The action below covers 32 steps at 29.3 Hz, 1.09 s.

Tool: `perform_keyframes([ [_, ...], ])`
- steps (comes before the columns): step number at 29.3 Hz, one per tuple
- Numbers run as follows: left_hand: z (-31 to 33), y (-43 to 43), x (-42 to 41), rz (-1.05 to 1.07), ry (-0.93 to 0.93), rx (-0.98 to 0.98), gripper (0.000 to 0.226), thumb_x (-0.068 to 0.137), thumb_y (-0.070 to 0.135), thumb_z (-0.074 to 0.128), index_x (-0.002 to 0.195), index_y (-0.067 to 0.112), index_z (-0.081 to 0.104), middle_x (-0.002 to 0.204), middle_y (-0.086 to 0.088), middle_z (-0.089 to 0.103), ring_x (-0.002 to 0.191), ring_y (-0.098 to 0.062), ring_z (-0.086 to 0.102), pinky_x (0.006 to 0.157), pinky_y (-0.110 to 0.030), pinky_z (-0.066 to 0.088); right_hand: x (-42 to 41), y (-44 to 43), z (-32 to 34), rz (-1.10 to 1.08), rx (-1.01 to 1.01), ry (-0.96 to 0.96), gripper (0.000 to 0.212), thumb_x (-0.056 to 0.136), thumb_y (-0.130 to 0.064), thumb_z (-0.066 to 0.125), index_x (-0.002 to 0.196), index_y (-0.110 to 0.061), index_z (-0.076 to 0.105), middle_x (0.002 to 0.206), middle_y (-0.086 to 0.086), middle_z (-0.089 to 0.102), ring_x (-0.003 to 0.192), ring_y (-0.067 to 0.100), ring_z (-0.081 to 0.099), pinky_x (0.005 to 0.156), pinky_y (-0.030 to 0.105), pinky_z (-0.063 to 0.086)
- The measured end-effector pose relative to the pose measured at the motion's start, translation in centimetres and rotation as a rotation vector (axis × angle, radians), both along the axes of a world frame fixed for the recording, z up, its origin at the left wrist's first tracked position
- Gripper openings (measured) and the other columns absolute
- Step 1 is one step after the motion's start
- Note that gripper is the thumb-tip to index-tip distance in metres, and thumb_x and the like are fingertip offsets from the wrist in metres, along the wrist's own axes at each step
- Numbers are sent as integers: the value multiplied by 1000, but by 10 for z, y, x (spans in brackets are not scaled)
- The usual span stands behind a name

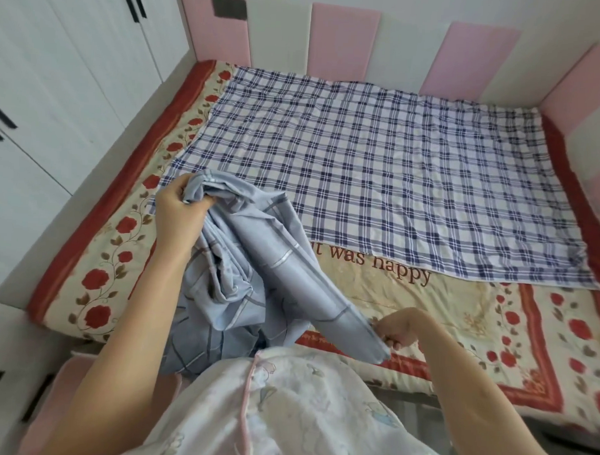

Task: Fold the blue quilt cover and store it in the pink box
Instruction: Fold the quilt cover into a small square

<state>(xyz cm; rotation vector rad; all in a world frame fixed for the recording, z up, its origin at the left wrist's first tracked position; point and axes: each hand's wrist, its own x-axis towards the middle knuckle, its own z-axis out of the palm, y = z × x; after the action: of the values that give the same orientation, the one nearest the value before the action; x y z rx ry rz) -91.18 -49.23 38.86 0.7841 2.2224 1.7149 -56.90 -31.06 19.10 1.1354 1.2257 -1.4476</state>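
soft even daylight, edges perhaps warped

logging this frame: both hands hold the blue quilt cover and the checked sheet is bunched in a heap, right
No: the head view shows the checked sheet spread flat, not heaped. The left hand and right hand do hold the blue quilt cover.

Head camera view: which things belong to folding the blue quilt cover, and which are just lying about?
Job: blue quilt cover, gripped by left hand, pinched by right hand.
Lying about: blue plaid sheet, rose-patterned bed mat, white wardrobe, pink wall panels.
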Motion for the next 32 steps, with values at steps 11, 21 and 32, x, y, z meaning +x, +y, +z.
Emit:
perform_keyframes([
  [11,-20,-3,-15,74,44,-104,22,79,-3,63,87,17,62,71,7,56,75,-19,52,69,-31,42,-12,22,29,-948,165,244,12,99,-16,42,97,-6,48,88,9,53,69,17,55,50,26,55],
  [21,-72,-14,-23,323,56,-363,14,87,3,56,99,3,63,97,-20,63,87,-36,58,66,-33,36,-31,72,65,-198,1151,-96,11,95,-3,40,89,-8,49,78,9,57,68,23,59,62,34,53],
  [32,-75,-37,-33,366,4,-335,22,86,3,59,108,7,65,102,-15,66,92,-30,60,72,-30,39,-54,30,36,-945,492,305,22,89,-4,29,72,-13,38,67,5,39,61,17,38,58,29,35],
])
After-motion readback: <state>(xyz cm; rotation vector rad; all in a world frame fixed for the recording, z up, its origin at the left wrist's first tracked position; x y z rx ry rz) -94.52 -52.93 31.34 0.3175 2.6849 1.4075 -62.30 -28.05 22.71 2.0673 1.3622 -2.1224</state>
